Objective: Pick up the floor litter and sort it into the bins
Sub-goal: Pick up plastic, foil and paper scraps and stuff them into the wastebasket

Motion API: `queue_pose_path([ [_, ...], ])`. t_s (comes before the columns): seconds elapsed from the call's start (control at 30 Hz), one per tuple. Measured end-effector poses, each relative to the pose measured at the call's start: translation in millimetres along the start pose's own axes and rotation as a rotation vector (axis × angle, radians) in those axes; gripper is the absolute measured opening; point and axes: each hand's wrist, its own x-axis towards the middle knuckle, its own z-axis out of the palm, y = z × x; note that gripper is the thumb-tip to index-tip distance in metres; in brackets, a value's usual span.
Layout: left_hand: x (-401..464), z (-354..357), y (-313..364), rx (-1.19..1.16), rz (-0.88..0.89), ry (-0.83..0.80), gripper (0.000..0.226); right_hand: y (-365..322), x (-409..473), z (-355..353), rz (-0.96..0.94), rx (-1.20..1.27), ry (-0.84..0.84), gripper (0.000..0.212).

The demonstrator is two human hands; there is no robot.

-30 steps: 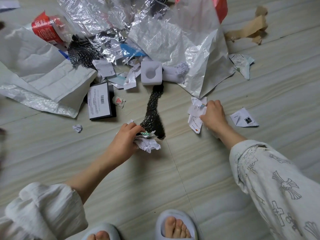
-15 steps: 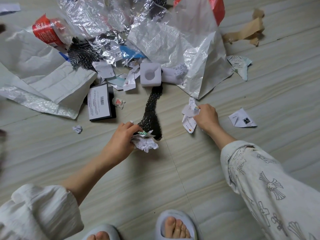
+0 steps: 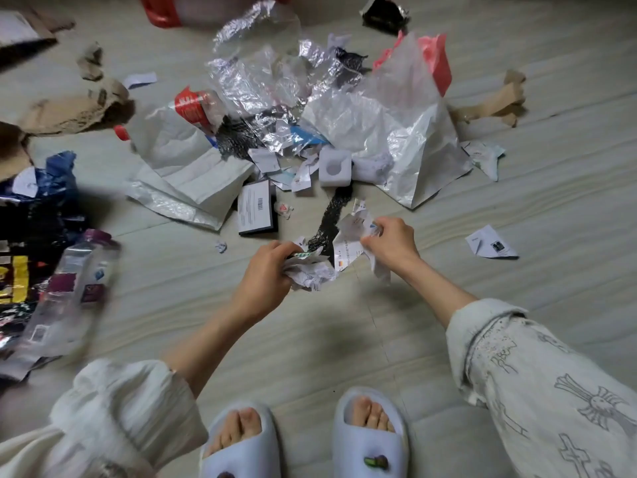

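My left hand (image 3: pixel 267 274) grips a crumpled wad of white paper (image 3: pixel 310 272) just above the floor. Right beside it, my right hand (image 3: pixel 391 241) pinches several torn paper slips (image 3: pixel 350 241), lifted off the floor and touching the wad. A black mesh strip (image 3: pixel 332 215) lies on the floor behind both hands. More litter lies beyond: a white foam block (image 3: pixel 335 167), a black box with a white label (image 3: pixel 256 207), a torn paper scrap (image 3: pixel 489 242) to the right and a tiny paper ball (image 3: pixel 220 246) to the left.
A heap of silver foil and white plastic bags (image 3: pixel 406 132) fills the middle back, with a red-labelled bottle (image 3: pixel 193 106). Torn cardboard (image 3: pixel 69 108) lies at back left. A clear bottle (image 3: pixel 72 288) and dark wrappers sit at the left edge. My slippered feet (image 3: pixel 303 439) stand below.
My right hand has lifted the paper slips off the floor and brought them left against the wad in my left hand. The view has pulled back and shows more of the floor.
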Motion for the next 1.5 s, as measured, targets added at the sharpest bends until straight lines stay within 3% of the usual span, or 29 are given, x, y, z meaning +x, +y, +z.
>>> queue_pose_path([
  [0.23, -61, -116, 34, 0.056, 0.057, 0.226, 0.036, -97, -83, -31, -0.199, 0.137, -0.096, 0.034],
  [0.37, -109, -178, 29, 0.02, -0.021, 0.414, 0.041, -155, -133, -35, -0.411, 0.101, -0.133, 0.037],
  [0.47, -150, -200, 13, -0.057, -0.102, 0.458, 0.044, -187, -165, -22, -0.506, 0.027, -0.173, 0.024],
  [0.53, -171, -216, -7, -0.089, -0.144, 0.499, 0.044, -209, -179, -6, -0.533, -0.022, -0.194, 0.008],
  [0.73, -222, -280, -87, -0.166, -0.317, 0.762, 0.043, -296, -215, 75, -0.597, -0.106, -0.312, 0.018],
  [0.97, -302, -336, -213, -0.13, -0.648, 1.06, 0.03, -400, -281, 199, -0.65, 0.014, -0.492, 0.015],
  [1.03, -313, -344, -240, -0.112, -0.76, 1.034, 0.039, -423, -296, 229, -0.676, 0.06, -0.507, 0.021],
  [1.17, -327, -341, -277, -0.134, -0.973, 0.796, 0.062, -455, -317, 289, -0.676, 0.124, -0.53, 0.022],
  [1.27, -341, -336, -296, -0.177, -0.951, 0.774, 0.068, -456, -325, 332, -0.648, 0.052, -0.616, 0.017],
  [1.4, -363, -335, -300, -0.155, -0.819, 1.017, 0.054, -441, -335, 356, -0.645, -0.083, -0.723, 0.015],
  [1.5, -365, -338, -291, -0.116, -0.756, 1.134, 0.052, -438, -340, 356, -0.592, -0.072, -0.783, 0.038],
])
